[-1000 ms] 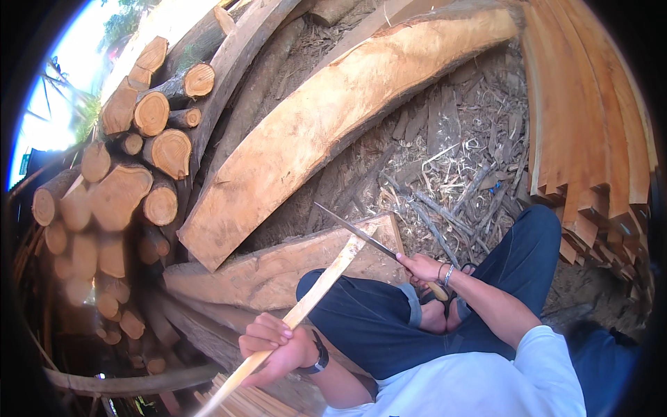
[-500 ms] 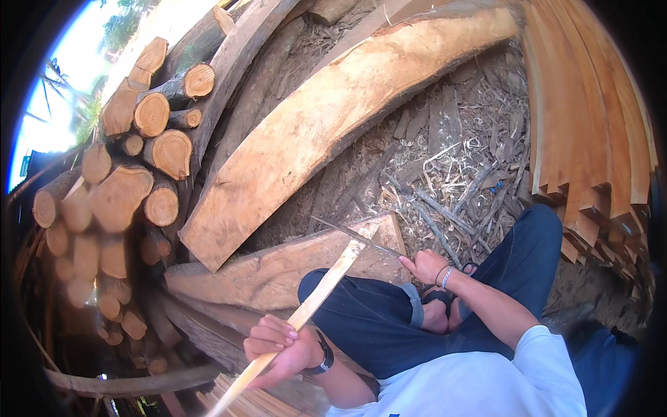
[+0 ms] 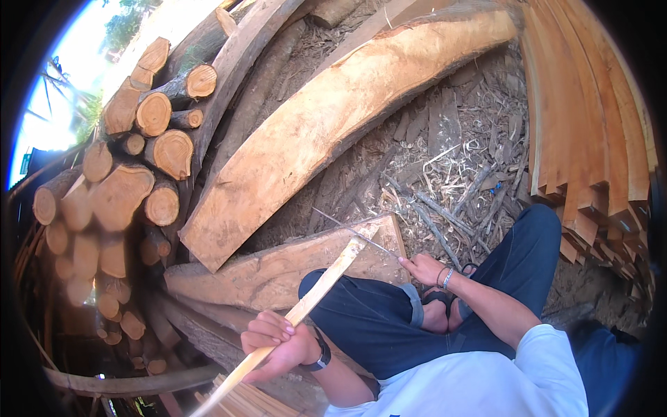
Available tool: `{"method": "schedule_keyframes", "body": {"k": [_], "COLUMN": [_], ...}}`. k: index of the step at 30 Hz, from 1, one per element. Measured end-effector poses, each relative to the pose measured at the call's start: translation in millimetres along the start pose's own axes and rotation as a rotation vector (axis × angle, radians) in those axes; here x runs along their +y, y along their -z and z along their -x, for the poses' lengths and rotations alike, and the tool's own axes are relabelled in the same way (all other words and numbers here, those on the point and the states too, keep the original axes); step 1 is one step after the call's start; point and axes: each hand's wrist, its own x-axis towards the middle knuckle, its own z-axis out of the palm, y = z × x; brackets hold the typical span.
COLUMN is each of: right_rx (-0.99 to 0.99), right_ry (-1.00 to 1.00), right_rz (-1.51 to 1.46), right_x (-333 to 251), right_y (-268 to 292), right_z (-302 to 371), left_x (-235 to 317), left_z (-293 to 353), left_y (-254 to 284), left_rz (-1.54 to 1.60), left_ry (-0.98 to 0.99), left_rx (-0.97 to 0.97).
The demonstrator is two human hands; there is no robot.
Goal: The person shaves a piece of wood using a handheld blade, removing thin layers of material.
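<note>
My left hand (image 3: 279,345) is wrapped round a long, pale wooden strip (image 3: 321,286) that slants up and to the right across my knee. The strip's far end rests over a flat wooden slab (image 3: 278,272) on the ground. In my right hand (image 3: 424,268) is a long knife (image 3: 358,235) with a thin, dark blade; the hand hides its handle. The blade crosses the strip close to its far tip and points up and to the left. Whether it bites into the wood I cannot tell.
A large curved plank (image 3: 347,104) lies beyond the slab. Cut logs (image 3: 171,154) are piled at left, and sawn boards (image 3: 577,104) are stacked at right. Shavings and sticks (image 3: 451,181) litter the ground ahead. My bent legs (image 3: 368,306) flank the work.
The blade now shows its thin edge rather than its flat side, and lies slightly further along. My left hand and the strip have shifted a little down and to the left.
</note>
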Motion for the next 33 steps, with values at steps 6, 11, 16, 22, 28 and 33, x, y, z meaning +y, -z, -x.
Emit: {"method": "schedule_keyframes", "body": {"k": [6, 11, 16, 22, 28, 33], "right_rx": [0.135, 0.151, 0.163, -0.078, 0.066, 0.078], "right_ry": [0.267, 0.078, -0.013, -0.195, 0.177, 0.17], "right_rz": [0.159, 0.326, 0.371, -0.1, 0.08, 0.239], "right_x": [-70, -35, -18, -14, -42, -45], "right_y": [3, 6, 8, 12, 3, 6], "right_z": [42, 17, 5, 0, 22, 21], "left_x": [3, 3, 7, 3, 3, 4], "left_z": [2, 6, 11, 4, 0, 0], "left_y": [7, -5, -2, -3, 8, 5], "left_rz": [-0.02, -0.044, -0.044, 0.005, -0.015, -0.04], "left_ry": [-0.008, -0.002, -0.018, 0.016, 0.022, 0.022], "left_rx": [0.003, 0.02, -0.028, -0.016, 0.008, 0.041]}}
